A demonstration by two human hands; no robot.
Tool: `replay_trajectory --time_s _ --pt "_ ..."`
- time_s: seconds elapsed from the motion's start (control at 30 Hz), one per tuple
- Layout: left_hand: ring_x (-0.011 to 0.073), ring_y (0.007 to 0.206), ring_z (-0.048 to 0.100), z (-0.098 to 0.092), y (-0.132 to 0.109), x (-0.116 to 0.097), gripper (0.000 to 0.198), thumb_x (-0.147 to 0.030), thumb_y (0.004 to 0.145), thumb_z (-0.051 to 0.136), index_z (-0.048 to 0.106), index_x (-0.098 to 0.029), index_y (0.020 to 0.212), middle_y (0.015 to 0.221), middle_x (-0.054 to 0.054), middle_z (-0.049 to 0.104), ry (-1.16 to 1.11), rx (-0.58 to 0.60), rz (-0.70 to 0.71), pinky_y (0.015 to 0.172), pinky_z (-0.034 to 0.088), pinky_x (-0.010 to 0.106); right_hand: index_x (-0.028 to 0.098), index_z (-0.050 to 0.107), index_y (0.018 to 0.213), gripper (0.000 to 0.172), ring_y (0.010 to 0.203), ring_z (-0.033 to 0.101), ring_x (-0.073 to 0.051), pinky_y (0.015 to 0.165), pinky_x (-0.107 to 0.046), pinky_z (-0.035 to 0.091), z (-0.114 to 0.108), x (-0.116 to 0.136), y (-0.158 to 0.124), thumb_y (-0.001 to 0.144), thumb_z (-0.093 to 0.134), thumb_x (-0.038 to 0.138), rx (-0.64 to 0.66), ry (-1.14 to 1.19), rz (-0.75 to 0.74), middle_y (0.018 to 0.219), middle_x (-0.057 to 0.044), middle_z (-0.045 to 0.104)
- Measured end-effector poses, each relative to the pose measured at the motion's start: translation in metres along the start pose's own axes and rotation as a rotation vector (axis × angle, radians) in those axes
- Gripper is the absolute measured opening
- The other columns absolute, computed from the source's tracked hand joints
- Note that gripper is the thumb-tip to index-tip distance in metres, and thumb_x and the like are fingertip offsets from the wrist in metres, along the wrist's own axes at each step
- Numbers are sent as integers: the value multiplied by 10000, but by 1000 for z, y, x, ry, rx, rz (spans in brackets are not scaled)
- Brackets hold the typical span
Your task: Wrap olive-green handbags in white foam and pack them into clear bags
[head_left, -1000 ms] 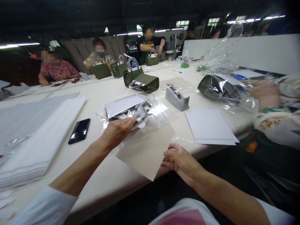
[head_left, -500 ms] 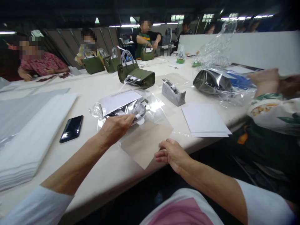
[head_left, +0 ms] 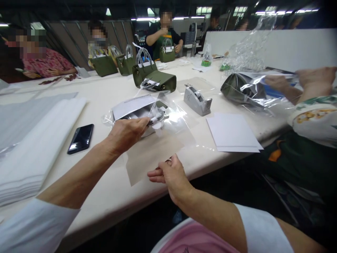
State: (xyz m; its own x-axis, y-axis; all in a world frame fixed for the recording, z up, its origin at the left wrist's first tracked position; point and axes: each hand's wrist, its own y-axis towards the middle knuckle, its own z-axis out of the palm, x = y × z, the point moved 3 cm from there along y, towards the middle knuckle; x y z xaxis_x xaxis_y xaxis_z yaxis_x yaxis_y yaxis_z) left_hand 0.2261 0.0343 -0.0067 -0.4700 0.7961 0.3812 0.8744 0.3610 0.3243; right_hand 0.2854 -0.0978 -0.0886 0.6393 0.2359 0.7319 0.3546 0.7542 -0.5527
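A handbag (head_left: 161, 104), mostly covered by a printed white sheet (head_left: 135, 105), lies partly in a clear plastic bag (head_left: 155, 146) on the table before me. My left hand (head_left: 130, 131) is closed at the near side of the handbag, its fingertips by the wrapped handle (head_left: 158, 115); exactly what they pinch is partly hidden. Toward the table's front edge, my right hand (head_left: 172, 175) pinches the loose flap of the plastic bag between thumb and fingers. A small dark reddish bit shows at its fingertips, too small to name.
A phone (head_left: 81, 138) and stacked white foam sheets (head_left: 34, 151) lie left. Right are a tape dispenser (head_left: 197, 101) and white paper (head_left: 233, 133). Green handbags (head_left: 160, 78) stand behind. A co-worker's hands (head_left: 316, 79) handle another bagged handbag (head_left: 238, 88) at right.
My right hand has moved left, drawing the plastic flap's corner leftward. My left hand stays beside the handbag. The plastic over the handbag has lifted somewhat, showing a bit of green.
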Motion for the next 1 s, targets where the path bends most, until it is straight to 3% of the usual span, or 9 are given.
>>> replay_trajectory --time_s 1.0 --pt "155 643 599 2 4 10 235 -329 893 343 521 -189 953 754 29 636 2 50 -34 470 311 224 191 296 788 193 554 655 -216 433 -260 540 -28 4 27 753 421 49 -141 -22 -2 525 50 481"
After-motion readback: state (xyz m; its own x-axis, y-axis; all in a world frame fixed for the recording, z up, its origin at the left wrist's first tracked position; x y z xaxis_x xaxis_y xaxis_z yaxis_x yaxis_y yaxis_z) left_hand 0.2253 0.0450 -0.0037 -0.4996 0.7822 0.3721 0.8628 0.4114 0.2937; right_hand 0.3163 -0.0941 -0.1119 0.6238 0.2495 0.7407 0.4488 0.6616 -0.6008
